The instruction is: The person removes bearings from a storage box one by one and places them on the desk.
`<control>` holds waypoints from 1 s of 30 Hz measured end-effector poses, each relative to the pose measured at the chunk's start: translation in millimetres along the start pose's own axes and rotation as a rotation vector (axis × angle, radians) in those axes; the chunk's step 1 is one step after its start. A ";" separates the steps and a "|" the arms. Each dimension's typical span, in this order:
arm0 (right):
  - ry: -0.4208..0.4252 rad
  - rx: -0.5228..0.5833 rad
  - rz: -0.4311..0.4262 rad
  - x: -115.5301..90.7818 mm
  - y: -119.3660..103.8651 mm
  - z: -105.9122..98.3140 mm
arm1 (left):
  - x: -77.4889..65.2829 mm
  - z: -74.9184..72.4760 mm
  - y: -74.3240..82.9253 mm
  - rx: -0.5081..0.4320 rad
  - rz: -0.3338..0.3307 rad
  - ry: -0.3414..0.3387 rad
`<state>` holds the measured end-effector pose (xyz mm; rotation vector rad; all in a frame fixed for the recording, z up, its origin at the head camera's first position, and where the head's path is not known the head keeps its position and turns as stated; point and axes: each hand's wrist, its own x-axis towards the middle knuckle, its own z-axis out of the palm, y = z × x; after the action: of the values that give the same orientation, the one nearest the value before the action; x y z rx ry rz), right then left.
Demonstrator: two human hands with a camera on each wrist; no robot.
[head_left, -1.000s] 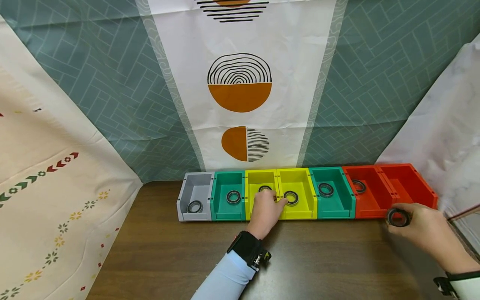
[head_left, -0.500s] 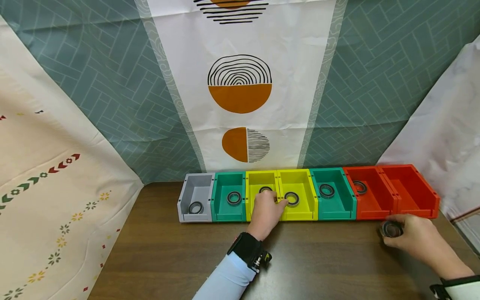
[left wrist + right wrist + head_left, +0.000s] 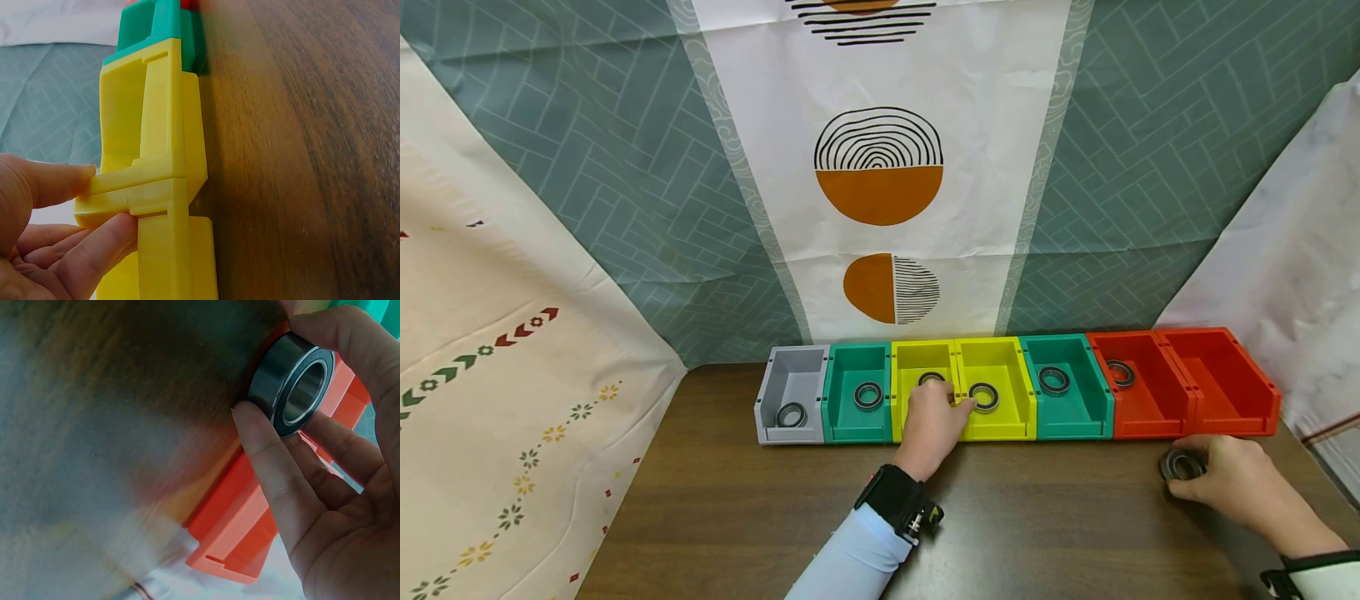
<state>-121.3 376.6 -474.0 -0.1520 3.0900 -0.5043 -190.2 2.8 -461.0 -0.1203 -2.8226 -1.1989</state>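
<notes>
My left hand (image 3: 928,425) pinches the adjoining side walls of two yellow bins, the left yellow bin (image 3: 913,354) and the right yellow bin (image 3: 1000,360). In the left wrist view, thumb and fingers sit on either side of that double wall (image 3: 147,190). Over the table in front of the red bins, my right hand (image 3: 1243,483) holds a ball bearing (image 3: 272,378), a thick dark metal ring. Its thumb and fingertips grip the outer rim, with the bearing right at the wood. A bearing (image 3: 982,408) lies in the right yellow bin; another (image 3: 931,377) in the left one is partly hidden by my hand.
The bins stand in one row against the cloth backdrop. A grey bin (image 3: 797,367), a left green bin (image 3: 857,358), a right green bin (image 3: 1078,412) and a left red bin (image 3: 1142,400) each contain a bearing. The far-right red bin (image 3: 1217,375) contains none.
My right hand has brought the bearing down and slightly left, from in front of the far-right red bin's lip to the table before it. My left hand stays on the yellow walls.
</notes>
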 end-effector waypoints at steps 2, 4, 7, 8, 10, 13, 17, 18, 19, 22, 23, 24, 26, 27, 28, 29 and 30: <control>-0.003 0.003 0.001 0.7 0.1 -0.1 | 0.2 0.0 -0.1 -0.002 0.000 0.000; -0.009 0.003 0.002 1.0 0.0 -0.2 | 0.3 -0.2 -0.1 -0.003 0.002 0.000; -0.031 0.005 0.011 1.1 0.0 -1.3 | 0.4 -0.3 -0.2 -0.006 0.003 -0.001; -0.038 0.005 0.013 1.0 0.1 -1.5 | 0.3 -0.5 -0.2 -0.007 0.004 0.000; -0.042 0.003 0.013 0.7 0.3 -1.6 | 0.0 -0.6 -0.3 -0.010 0.007 0.001; -0.042 0.005 0.010 0.6 0.7 -1.2 | -0.3 -0.5 -0.9 -0.013 0.010 0.003; -0.042 0.007 0.008 1.1 0.9 -0.7 | -0.5 -0.4 -1.3 -0.015 0.007 0.005; -0.044 0.006 0.010 1.4 1.1 -0.8 | -0.5 -0.3 -1.4 -0.015 0.008 0.006; -0.049 0.003 0.014 1.6 1.1 -1.0 | -0.7 -0.5 -1.3 -0.017 0.007 0.007; -0.070 0.002 0.032 2.3 1.6 -1.8 | -1.0 -0.5 -1.5 -0.019 0.006 0.008; -0.078 0.002 0.039 2.5 1.7 -2.0 | -1.0 -0.6 -1.4 -0.019 0.004 0.007; -0.086 0.003 0.043 2.7 1.8 -2.2 | -1.0 -0.6 -1.3 -0.021 0.002 0.006; -0.099 0.006 0.050 3.0 2.0 -2.2 | -0.9 -0.5 -1.2 -0.023 -0.003 0.001; -0.101 0.005 0.051 3.1 1.9 -2.0 | -0.8 -0.4 -1.1 -0.023 -0.005 -0.001; -0.103 0.005 0.052 3.1 2.0 -1.9 | -0.7 -0.1 -1.1 -0.024 -0.006 -0.003; -0.103 0.005 0.051 3.0 2.0 -1.8 | -0.7 -0.2 -1.0 -0.023 -0.007 -0.003; -0.103 0.005 0.051 2.9 1.8 -1.8 | -0.5 0.0 -0.9 -0.023 -0.008 -0.003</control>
<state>-124.3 378.6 -472.9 -0.0954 2.9834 -0.4860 -189.8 2.2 -461.8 -0.1130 -2.8153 -1.2341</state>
